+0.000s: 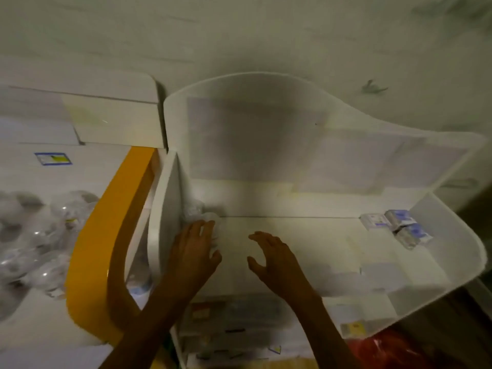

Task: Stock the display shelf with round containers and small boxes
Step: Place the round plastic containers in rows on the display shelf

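The white display shelf (306, 235) fills the middle of the view, with a curved translucent back panel. My left hand (194, 251) rests over a clear round container (213, 222) in the shelf's left back corner, fingers curled on it. More clear containers (193, 209) sit just behind it against the side wall. My right hand (274, 259) hovers above the bare shelf surface with fingers spread and nothing in it. Several small blue-and-white boxes (399, 227) lie at the shelf's right end. The picture is blurred.
A curved yellow panel (106, 235) stands left of the shelf. Beyond it lie many clear round containers (40, 235) and white cartons (106, 115). Lower shelves with packaged goods (239, 320) show below, and a red bag (386, 350) at bottom right.
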Demonstrator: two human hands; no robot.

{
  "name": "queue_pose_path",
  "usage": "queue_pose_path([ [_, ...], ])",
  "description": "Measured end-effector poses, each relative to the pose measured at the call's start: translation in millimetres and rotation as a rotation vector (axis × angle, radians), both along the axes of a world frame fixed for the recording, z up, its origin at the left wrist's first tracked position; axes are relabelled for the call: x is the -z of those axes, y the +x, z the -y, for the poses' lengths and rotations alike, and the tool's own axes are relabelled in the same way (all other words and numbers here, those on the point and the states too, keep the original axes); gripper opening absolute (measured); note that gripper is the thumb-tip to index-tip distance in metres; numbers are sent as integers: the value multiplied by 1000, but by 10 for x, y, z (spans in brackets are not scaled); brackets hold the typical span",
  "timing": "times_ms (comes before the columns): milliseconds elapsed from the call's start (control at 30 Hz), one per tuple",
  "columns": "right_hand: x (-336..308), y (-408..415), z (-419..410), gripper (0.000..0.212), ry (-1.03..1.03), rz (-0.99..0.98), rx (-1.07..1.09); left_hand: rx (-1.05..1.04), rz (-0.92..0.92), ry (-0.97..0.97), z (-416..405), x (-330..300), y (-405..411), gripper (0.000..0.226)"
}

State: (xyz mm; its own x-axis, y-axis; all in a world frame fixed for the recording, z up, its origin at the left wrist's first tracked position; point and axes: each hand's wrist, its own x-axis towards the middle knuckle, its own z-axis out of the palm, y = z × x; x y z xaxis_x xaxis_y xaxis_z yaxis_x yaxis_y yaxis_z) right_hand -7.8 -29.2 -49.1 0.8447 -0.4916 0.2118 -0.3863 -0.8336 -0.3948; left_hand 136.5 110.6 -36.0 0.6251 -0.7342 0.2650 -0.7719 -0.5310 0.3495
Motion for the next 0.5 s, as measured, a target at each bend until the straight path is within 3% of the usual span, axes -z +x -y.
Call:
queue_pose_path([
  [200,204,694,207,62,15,-18,-198,-156,29,149,66,225,80,91],
  [400,290,1112,213,63,182,-11,-350,-205,35,162,82,457,158,79],
  [500,338,1120,334,63,215,9,-379,-217,-57,96,77,474,161,80],
])
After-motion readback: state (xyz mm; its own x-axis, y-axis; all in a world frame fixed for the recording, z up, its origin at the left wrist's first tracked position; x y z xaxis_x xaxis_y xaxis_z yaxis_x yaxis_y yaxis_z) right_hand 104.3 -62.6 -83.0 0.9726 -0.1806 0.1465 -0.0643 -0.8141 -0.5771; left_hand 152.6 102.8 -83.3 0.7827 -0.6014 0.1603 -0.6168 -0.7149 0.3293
